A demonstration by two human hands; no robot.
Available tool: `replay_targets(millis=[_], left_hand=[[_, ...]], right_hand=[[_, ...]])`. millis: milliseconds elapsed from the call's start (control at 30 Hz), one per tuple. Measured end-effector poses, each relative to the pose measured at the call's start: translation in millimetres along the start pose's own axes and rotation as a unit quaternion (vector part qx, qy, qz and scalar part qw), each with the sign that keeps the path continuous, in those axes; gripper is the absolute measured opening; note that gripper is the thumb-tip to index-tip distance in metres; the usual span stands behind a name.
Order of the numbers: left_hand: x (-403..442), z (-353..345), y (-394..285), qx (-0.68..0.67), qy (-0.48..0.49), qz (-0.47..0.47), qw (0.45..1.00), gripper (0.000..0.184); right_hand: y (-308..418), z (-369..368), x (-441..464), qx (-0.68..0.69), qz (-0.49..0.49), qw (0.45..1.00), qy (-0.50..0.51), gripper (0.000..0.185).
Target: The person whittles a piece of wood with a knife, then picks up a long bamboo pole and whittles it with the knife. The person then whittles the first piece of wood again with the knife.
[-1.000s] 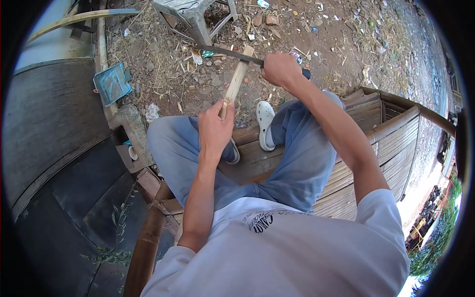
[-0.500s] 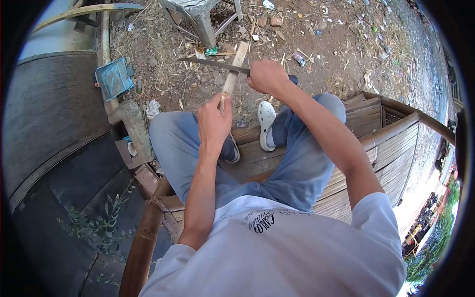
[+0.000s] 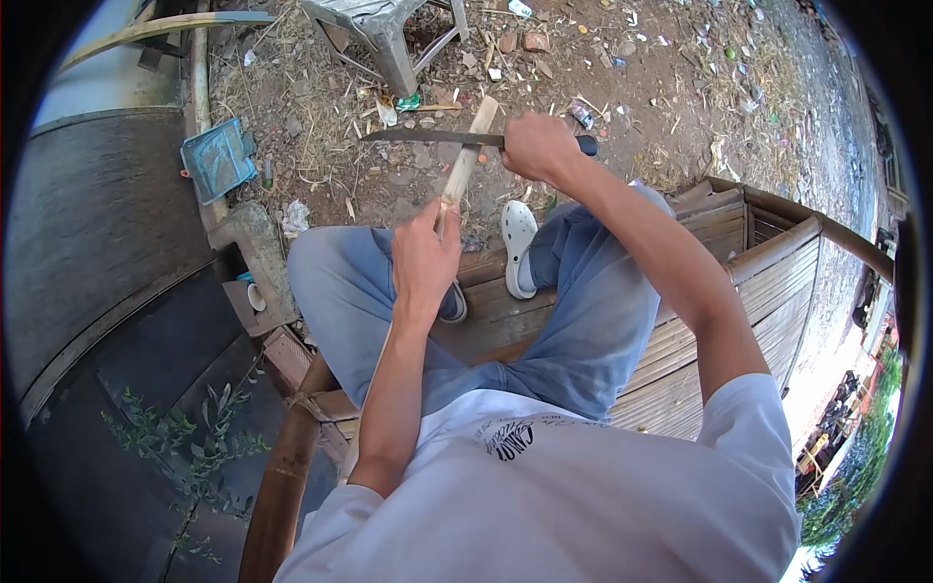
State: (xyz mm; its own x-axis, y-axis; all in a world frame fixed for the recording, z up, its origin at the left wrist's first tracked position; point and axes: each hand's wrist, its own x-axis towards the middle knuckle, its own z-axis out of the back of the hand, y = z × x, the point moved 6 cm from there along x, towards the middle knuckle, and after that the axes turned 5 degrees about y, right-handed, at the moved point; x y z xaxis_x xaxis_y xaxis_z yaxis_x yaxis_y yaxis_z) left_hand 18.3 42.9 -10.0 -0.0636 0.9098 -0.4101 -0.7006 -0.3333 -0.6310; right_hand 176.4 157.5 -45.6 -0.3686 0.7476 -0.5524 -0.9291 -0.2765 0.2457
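My left hand [image 3: 425, 255] is closed round a pale split-bamboo strip [image 3: 468, 163], whose far end points forward over the ground. A thin light edge, seemingly the same strip, shows along my left forearm. In my right hand [image 3: 541, 151] is a long knife, gripped by its black handle [image 3: 587, 146]. The dark knife blade [image 3: 418, 136] points left and lies across the strip near its far end, roughly level. Whether the edge bites into the bamboo I cannot tell.
I sit on a bamboo bench [image 3: 753, 306], knees apart, a white clog [image 3: 520, 238] below. Ahead stands a grey plastic stool [image 3: 384, 39]. A blue tray [image 3: 216, 160] lies left by a dark wall [image 3: 107, 204]. Litter and brick pieces dot the dirt.
The knife has shifted slightly right along with my right hand, and its blade is more level. The strip's far end has come a little nearer and to the right.
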Motion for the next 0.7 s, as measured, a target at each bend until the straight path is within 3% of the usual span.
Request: replay_targets(millis=[100, 200, 267, 400, 500, 600, 700], left_hand=[[5, 1, -1, -0.008, 0.007, 0.001, 1.000, 0.028], [-3, -3, 8, -0.011, 0.016, 0.019, 1.000, 0.027], [-6, -6, 4, -0.010, 0.018, 0.011, 1.000, 0.028], [-3, -6, 7, -0.015, 0.001, -0.014, 1.000, 0.028], [-2, -4, 0, -0.018, 0.020, 0.003, 1.000, 0.027], [-2, -2, 6, -0.026, -0.017, -0.013, 0.999, 0.027], [2, -4, 3, -0.031, 0.018, 0.002, 0.999, 0.026]], right_hand=[[-6, -3, 1, 0.022, -0.028, 0.999, -0.009, 0.025], [-6, -3, 2, -0.020, 0.007, 1.000, -0.019, 0.025], [-37, 7, 11, 0.043, -0.084, 0.995, -0.008, 0.025], [-8, -17, -3, -0.012, 0.006, 1.000, 0.017, 0.027], [-42, 1, 14, 0.030, -0.080, 0.996, -0.027, 0.027], [-14, -14, 2, -0.015, -0.009, 1.000, 0.000, 0.026], [-26, -3, 8, 0.022, -0.054, 0.998, 0.011, 0.026]])
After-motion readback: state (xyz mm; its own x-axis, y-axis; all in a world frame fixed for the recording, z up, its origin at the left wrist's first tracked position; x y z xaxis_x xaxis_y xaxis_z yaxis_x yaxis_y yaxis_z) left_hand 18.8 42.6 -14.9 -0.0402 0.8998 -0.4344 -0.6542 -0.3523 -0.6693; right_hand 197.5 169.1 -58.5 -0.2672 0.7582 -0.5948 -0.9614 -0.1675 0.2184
